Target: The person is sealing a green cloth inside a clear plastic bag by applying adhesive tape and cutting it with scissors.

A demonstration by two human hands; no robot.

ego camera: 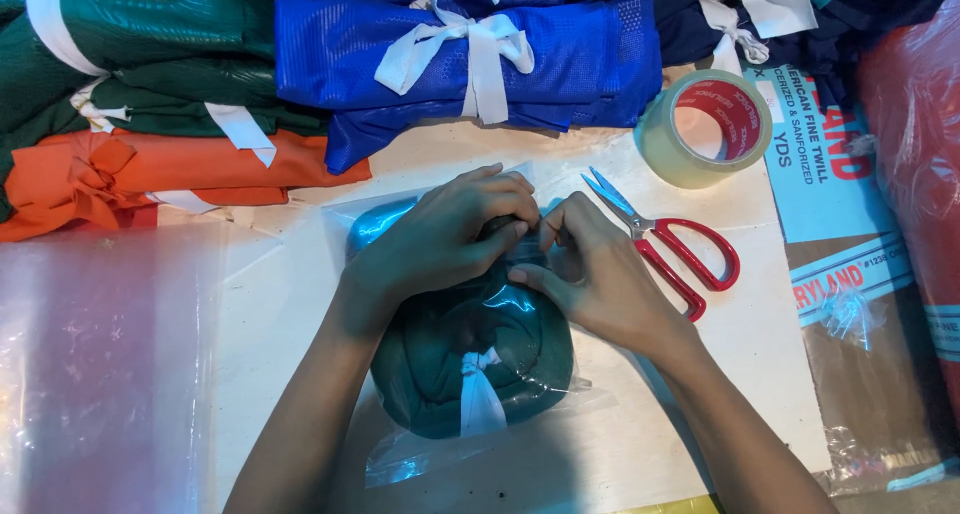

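Both hands met at the top of a clear plastic bag (480,444) lying on the pale worktop (290,304), with a rolled dark green cloth bundle (450,364) tied by a white strip inside it. The left hand (440,239) lay curled over the bag's upper end, fingers closed on the film; the right hand (590,274) pinched the same spot from the other side. The film looked thin and slippery, so a hard tug there could probably tear it or let the bundle slide back out of the mouth. Red-handled scissors (670,244) lay just beside the right hand, blades pointing towards it, and a careless sweep of the wrist might catch them. A roll of tape (705,129) sat beyond the scissors, near stacked blue, green and orange cloth bundles (470,64).
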